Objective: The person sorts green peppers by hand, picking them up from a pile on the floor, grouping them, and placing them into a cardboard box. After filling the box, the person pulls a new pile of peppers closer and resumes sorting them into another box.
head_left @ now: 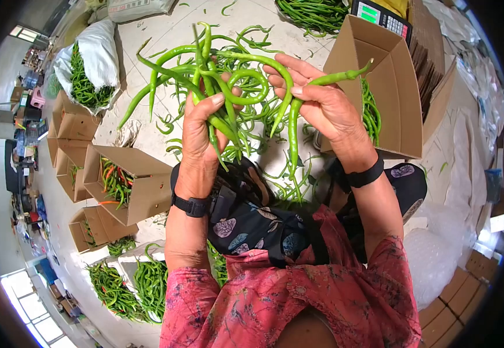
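Observation:
My left hand (198,130) is closed round a bunch of long green chili peppers (171,72), which stick out in several directions and curl over towards the right. In my right hand (330,110), a bent green chili pepper (294,136) is pinched between thumb and fingers; its stem end points up to the right. One curved pepper from the bunch reaches across to the right fingers. Beneath both hands, many loose green peppers (252,124) lie scattered on the pale floor. Parts of the left fingers are hidden behind the bunch.
An open cardboard box (394,87) with green peppers stands at right, near a scale (374,13). A white sack (100,49) spills peppers at upper left. Smaller boxes (147,194) stand at left, one holding red and green peppers. A pepper heap (313,13) lies at the top.

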`<action>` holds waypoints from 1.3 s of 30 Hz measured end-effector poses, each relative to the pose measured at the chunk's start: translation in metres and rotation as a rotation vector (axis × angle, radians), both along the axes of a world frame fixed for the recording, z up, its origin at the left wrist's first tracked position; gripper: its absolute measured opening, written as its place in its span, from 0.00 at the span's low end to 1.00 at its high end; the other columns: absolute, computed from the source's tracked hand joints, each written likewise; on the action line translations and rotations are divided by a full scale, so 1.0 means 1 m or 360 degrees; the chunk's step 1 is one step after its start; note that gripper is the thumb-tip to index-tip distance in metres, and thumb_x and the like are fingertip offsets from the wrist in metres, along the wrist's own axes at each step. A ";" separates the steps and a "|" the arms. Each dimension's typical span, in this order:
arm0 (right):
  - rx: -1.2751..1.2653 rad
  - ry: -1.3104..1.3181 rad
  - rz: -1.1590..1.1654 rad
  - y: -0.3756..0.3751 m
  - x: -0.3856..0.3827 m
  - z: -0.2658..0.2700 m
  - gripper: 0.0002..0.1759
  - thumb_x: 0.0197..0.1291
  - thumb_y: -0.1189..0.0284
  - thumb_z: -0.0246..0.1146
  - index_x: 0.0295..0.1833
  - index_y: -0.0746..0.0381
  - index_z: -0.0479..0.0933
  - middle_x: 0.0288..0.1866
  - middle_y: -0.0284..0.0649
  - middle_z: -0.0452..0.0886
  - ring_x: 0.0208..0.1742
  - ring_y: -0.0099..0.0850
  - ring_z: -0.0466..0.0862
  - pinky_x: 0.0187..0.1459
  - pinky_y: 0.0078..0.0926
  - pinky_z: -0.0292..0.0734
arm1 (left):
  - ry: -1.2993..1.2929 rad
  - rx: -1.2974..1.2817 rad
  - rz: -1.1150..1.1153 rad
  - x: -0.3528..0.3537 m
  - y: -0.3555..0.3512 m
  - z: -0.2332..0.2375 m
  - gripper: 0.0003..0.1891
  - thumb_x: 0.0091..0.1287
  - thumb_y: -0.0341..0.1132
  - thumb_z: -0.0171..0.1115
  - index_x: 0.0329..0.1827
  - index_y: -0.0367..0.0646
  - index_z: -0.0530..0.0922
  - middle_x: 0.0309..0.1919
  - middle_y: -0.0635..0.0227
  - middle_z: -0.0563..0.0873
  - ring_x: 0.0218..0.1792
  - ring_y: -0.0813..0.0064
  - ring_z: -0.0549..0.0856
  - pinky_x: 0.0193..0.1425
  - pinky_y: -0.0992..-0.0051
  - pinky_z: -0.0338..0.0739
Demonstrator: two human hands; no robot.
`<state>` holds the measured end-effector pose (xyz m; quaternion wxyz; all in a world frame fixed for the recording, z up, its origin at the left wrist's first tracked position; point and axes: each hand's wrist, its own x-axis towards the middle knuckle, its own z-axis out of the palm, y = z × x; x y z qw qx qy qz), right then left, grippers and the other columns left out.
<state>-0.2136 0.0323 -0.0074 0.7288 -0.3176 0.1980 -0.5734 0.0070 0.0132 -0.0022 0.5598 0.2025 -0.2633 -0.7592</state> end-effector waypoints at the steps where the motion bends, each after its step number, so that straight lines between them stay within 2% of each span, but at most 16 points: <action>1: 0.0000 -0.0002 0.0000 0.001 0.000 -0.001 0.33 0.63 0.82 0.55 0.73 0.71 0.58 0.68 0.54 0.70 0.65 0.38 0.76 0.66 0.33 0.70 | -0.0041 -0.0013 -0.0023 -0.001 0.000 0.000 0.31 0.59 0.21 0.59 0.68 0.41 0.66 0.51 0.61 0.79 0.47 0.64 0.83 0.50 0.67 0.81; 4: 0.0032 -0.0065 0.0003 0.005 0.002 -0.004 0.30 0.63 0.82 0.56 0.71 0.71 0.62 0.66 0.52 0.73 0.64 0.36 0.76 0.64 0.30 0.71 | -0.0047 -0.0024 -0.0061 -0.004 0.001 0.000 0.29 0.59 0.21 0.60 0.66 0.40 0.67 0.51 0.60 0.80 0.47 0.64 0.83 0.49 0.67 0.82; 6: 0.0104 -0.0144 -0.0025 0.005 0.005 -0.006 0.30 0.64 0.79 0.58 0.71 0.71 0.62 0.64 0.49 0.75 0.63 0.34 0.77 0.59 0.28 0.72 | -0.0076 -0.0019 -0.0093 -0.004 0.001 -0.001 0.32 0.61 0.20 0.58 0.70 0.41 0.63 0.53 0.61 0.77 0.48 0.65 0.81 0.53 0.69 0.79; 8: 0.0127 -0.0135 0.0023 0.010 0.009 -0.002 0.30 0.65 0.77 0.59 0.71 0.70 0.62 0.62 0.48 0.76 0.61 0.34 0.77 0.58 0.27 0.73 | -0.0142 0.0016 -0.0061 -0.008 0.001 -0.002 0.25 0.60 0.21 0.60 0.62 0.38 0.68 0.51 0.59 0.79 0.47 0.65 0.84 0.49 0.66 0.82; 13: 0.0182 -0.0019 0.0068 0.011 0.012 0.002 0.29 0.66 0.76 0.61 0.70 0.71 0.63 0.53 0.44 0.80 0.53 0.29 0.80 0.55 0.25 0.74 | -0.0179 0.0050 -0.0118 -0.011 0.002 -0.005 0.21 0.62 0.22 0.60 0.59 0.37 0.69 0.49 0.59 0.79 0.47 0.65 0.84 0.50 0.68 0.83; 20: 0.0132 -0.0044 -0.0109 0.015 -0.029 0.012 0.28 0.65 0.78 0.60 0.69 0.72 0.65 0.52 0.44 0.81 0.50 0.28 0.81 0.56 0.27 0.75 | 0.0213 0.0109 -0.0161 0.000 -0.007 -0.013 0.27 0.65 0.23 0.57 0.69 0.41 0.66 0.48 0.58 0.80 0.46 0.67 0.79 0.48 0.70 0.79; 22: 0.0063 -0.0033 -0.0093 0.016 -0.048 0.017 0.27 0.65 0.78 0.60 0.68 0.72 0.67 0.52 0.44 0.80 0.51 0.29 0.80 0.56 0.27 0.75 | 0.0289 0.0076 -0.0274 0.001 -0.007 -0.011 0.31 0.65 0.25 0.56 0.73 0.41 0.61 0.51 0.58 0.75 0.47 0.69 0.77 0.51 0.71 0.77; 25: 0.0012 0.0171 -0.0346 0.020 -0.077 0.028 0.25 0.65 0.78 0.60 0.67 0.72 0.68 0.52 0.45 0.81 0.51 0.29 0.81 0.57 0.26 0.75 | 0.0210 0.0046 -0.0268 -0.002 -0.006 -0.006 0.34 0.64 0.28 0.58 0.74 0.42 0.59 0.52 0.58 0.75 0.47 0.69 0.77 0.50 0.71 0.76; 28: -0.0044 0.0170 -0.0496 0.022 -0.128 0.038 0.26 0.64 0.79 0.60 0.67 0.73 0.67 0.53 0.47 0.82 0.51 0.29 0.81 0.58 0.26 0.75 | 0.0189 -0.0010 -0.0310 -0.004 -0.005 0.000 0.36 0.62 0.30 0.60 0.75 0.41 0.58 0.53 0.58 0.75 0.45 0.70 0.76 0.47 0.72 0.76; 30: 0.0048 0.0443 -0.0772 0.024 -0.158 0.046 0.27 0.64 0.80 0.60 0.68 0.74 0.67 0.54 0.47 0.82 0.51 0.30 0.82 0.58 0.25 0.76 | 0.0260 -0.0019 -0.0392 -0.005 -0.003 0.002 0.36 0.62 0.30 0.60 0.75 0.40 0.58 0.50 0.60 0.75 0.42 0.72 0.74 0.43 0.74 0.74; 32: 0.0099 0.0606 -0.0845 0.025 -0.202 0.032 0.29 0.63 0.78 0.62 0.68 0.75 0.66 0.56 0.48 0.81 0.54 0.31 0.81 0.59 0.25 0.75 | 0.0306 0.0013 -0.0433 -0.005 -0.003 -0.001 0.35 0.63 0.30 0.61 0.74 0.41 0.59 0.47 0.60 0.77 0.39 0.72 0.74 0.42 0.73 0.73; 34: 0.0431 0.1466 -0.0969 0.027 -0.230 0.016 0.31 0.60 0.76 0.64 0.68 0.76 0.66 0.59 0.50 0.79 0.57 0.34 0.80 0.62 0.24 0.72 | 0.0354 0.0045 -0.0469 -0.004 -0.003 -0.003 0.34 0.64 0.30 0.61 0.74 0.43 0.60 0.44 0.61 0.78 0.36 0.73 0.74 0.40 0.73 0.72; 35: 0.0427 0.1465 -0.0968 0.028 -0.234 0.011 0.31 0.60 0.76 0.64 0.68 0.76 0.66 0.59 0.50 0.79 0.57 0.34 0.80 0.62 0.24 0.72 | 0.0316 0.0045 -0.0468 -0.005 -0.003 -0.004 0.34 0.64 0.30 0.61 0.74 0.42 0.60 0.42 0.62 0.77 0.36 0.74 0.74 0.39 0.73 0.71; 37: 0.0222 0.2594 -0.1417 0.036 -0.224 0.013 0.31 0.59 0.74 0.65 0.68 0.70 0.67 0.59 0.50 0.79 0.59 0.36 0.79 0.61 0.26 0.71 | 0.0240 0.0042 -0.0441 -0.007 -0.002 -0.002 0.33 0.64 0.29 0.62 0.72 0.41 0.60 0.40 0.64 0.76 0.34 0.75 0.73 0.38 0.74 0.70; 38: 0.0225 0.2597 -0.1409 0.042 -0.219 0.016 0.31 0.59 0.74 0.65 0.68 0.70 0.67 0.59 0.50 0.79 0.59 0.36 0.79 0.61 0.26 0.71 | 0.0241 0.0049 -0.0437 -0.009 -0.001 0.000 0.33 0.64 0.29 0.62 0.72 0.41 0.60 0.40 0.64 0.76 0.34 0.75 0.73 0.38 0.74 0.70; 39: -0.0099 0.2618 -0.1288 0.048 -0.190 0.036 0.30 0.59 0.74 0.64 0.68 0.66 0.69 0.60 0.49 0.78 0.58 0.37 0.78 0.59 0.27 0.73 | 0.0095 0.0035 -0.0380 -0.012 0.001 0.003 0.34 0.63 0.29 0.62 0.73 0.40 0.60 0.39 0.66 0.74 0.34 0.77 0.71 0.37 0.75 0.70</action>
